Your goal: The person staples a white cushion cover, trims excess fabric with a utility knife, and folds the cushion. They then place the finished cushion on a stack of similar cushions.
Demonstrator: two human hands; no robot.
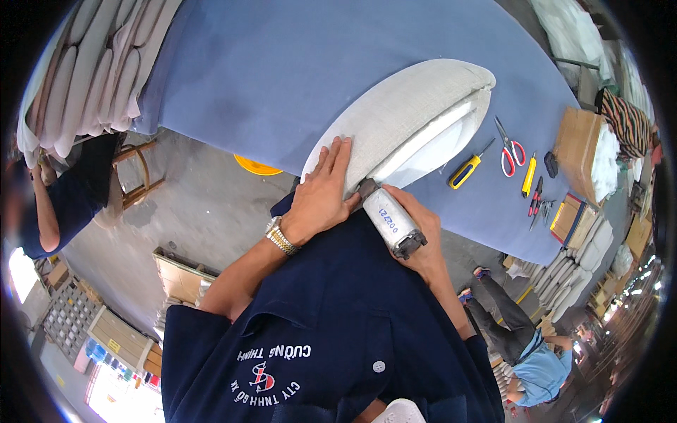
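Risks at the cushion's (pixel 402 106) near end. L hand (pixel 317 201) lies flat on the grey cover, fingers extended & only slightly apart, apparently steadying w/o gripping; its thumb is just beside the nose of the silver handheld tool (pixel 384 215). If the nose slipped, or the tool (prob. a stapler) fired early, that thumb could be hurt. R hand (pixel 423 225) is closed round the tool's body, nose toward approx. 11 o'clk; firm contact w/ cushion can't be told. Too light a L-hand press might let the cushion swivel on the bench (pixel 268 70), & the pale inner layer (pixel 431 149), exposed toward 5 o'clk, could crease. Position: cushion under L fingers, main bulk at 1–2 o'clk fr. that hand; fr. R hand, approx. 12 o'clk, just beyond the nose.
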